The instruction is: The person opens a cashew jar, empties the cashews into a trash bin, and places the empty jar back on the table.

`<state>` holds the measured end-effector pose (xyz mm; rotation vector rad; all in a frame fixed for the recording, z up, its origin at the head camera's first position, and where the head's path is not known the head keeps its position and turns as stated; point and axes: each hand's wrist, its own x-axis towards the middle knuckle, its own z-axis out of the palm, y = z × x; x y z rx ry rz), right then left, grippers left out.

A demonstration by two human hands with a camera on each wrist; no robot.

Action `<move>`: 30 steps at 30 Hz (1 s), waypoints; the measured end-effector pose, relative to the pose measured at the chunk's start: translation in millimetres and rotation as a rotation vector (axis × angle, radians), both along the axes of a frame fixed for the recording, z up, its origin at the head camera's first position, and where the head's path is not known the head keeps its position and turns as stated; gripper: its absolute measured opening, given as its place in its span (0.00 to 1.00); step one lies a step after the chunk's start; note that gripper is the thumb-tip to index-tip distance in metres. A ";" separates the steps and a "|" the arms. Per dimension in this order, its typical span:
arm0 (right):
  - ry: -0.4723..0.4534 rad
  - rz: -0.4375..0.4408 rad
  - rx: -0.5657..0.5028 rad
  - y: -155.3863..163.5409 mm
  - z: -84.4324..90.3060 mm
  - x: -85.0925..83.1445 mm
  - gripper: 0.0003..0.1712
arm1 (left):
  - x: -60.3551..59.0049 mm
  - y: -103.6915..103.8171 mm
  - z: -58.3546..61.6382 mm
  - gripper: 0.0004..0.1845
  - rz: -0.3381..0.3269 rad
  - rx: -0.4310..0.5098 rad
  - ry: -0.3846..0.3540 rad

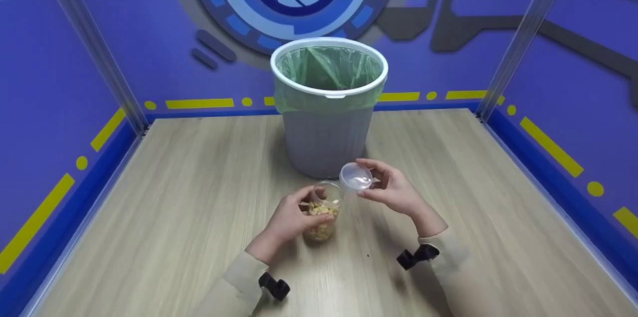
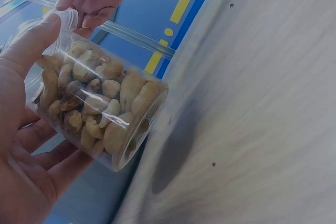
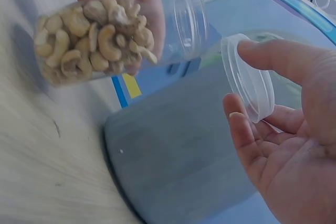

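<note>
A clear plastic jar (image 1: 323, 212) (image 2: 100, 106) (image 3: 110, 27) filled with cashews is gripped by my left hand (image 1: 294, 217) (image 2: 26, 150) just above the wooden table (image 1: 174, 197). Its mouth is uncovered and tilts toward the bin. My right hand (image 1: 394, 190) (image 3: 283, 135) pinches the jar's clear round lid (image 1: 356, 176) (image 3: 249, 77) between thumb and fingers, just right of the jar's mouth and apart from it.
A grey waste bin (image 1: 326, 107) (image 3: 178, 156) with a white rim and green liner stands on the table right behind the hands. Blue walls with yellow markings close in the table on three sides.
</note>
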<state>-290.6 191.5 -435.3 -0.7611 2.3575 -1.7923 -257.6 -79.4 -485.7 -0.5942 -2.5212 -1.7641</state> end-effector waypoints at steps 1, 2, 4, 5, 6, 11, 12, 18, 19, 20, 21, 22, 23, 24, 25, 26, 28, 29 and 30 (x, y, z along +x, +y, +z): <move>-0.002 -0.003 0.006 1.4 0.1 -1.0 0.39 | 0.2 0.0 0.2 0.32 0.001 0.000 -0.004; -0.002 -0.005 0.012 3.0 0.3 -2.0 0.38 | 0.0 -0.2 -0.3 0.32 0.001 0.000 -0.009; -0.005 -0.009 0.015 6.4 0.5 -3.7 0.38 | -0.3 0.1 -0.3 0.32 0.003 0.000 -0.017; -0.006 -0.012 0.017 8.4 0.5 -4.6 0.38 | -0.5 0.1 -0.5 0.32 0.003 0.002 -0.017; -0.007 -0.013 0.015 10.4 0.4 -5.6 0.38 | -0.6 0.2 -0.4 0.32 0.003 0.004 -0.018; -0.018 -0.039 0.019 20.3 0.0 -10.7 0.38 | -0.9 0.5 0.0 0.32 0.001 0.011 -0.010; -0.018 -0.047 0.024 22.3 0.2 -11.5 0.38 | -0.9 0.6 -0.1 0.32 0.002 0.011 -0.010; -0.003 -0.081 0.059 32.8 3.5 -13.6 0.37 | -1.5 1.3 -1.8 0.31 0.008 0.008 -0.018; 0.000 -0.084 0.064 34.8 4.1 -13.9 0.37 | -1.5 1.3 -1.8 0.30 0.008 0.007 -0.015; 0.000 -0.092 0.071 36.6 4.5 -14.3 0.37 | -1.4 1.2 -1.8 0.30 0.007 0.007 -0.011; -0.001 -0.098 0.077 38.5 5.0 -14.7 0.37 | -1.3 1.3 -1.9 0.31 0.007 0.006 -0.012; 0.004 -0.097 0.082 40.6 5.4 -15.1 0.37 | -1.2 1.3 -2.1 0.31 0.008 0.003 -0.010; 0.005 -0.100 0.086 42.6 5.9 -15.5 0.37 | -1.1 1.4 -2.3 0.32 0.007 0.001 -0.008; 0.003 -0.105 0.089 44.6 6.2 -16.0 0.37 | -0.9 1.5 -2.1 0.32 0.006 0.001 -0.006; 0.004 -0.108 0.094 46.8 6.5 -16.5 0.37 | -0.8 1.6 -2.1 0.32 0.006 0.000 -0.005; 0.003 -0.115 0.101 48.6 6.9 -16.9 0.37 | -0.7 1.8 -2.3 0.32 0.006 -0.001 -0.007; 0.002 -0.127 0.116 52.9 7.2 -18.0 0.37 | -0.7 2.2 -2.6 0.32 0.006 -0.003 -0.008; -0.005 -0.139 0.124 54.8 7.4 -18.4 0.37 | -0.6 2.3 -2.7 0.31 0.005 -0.002 -0.010; -0.008 -0.149 0.134 56.6 7.5 -18.8 0.37 | -0.6 2.2 -2.9 0.31 0.004 -0.003 -0.010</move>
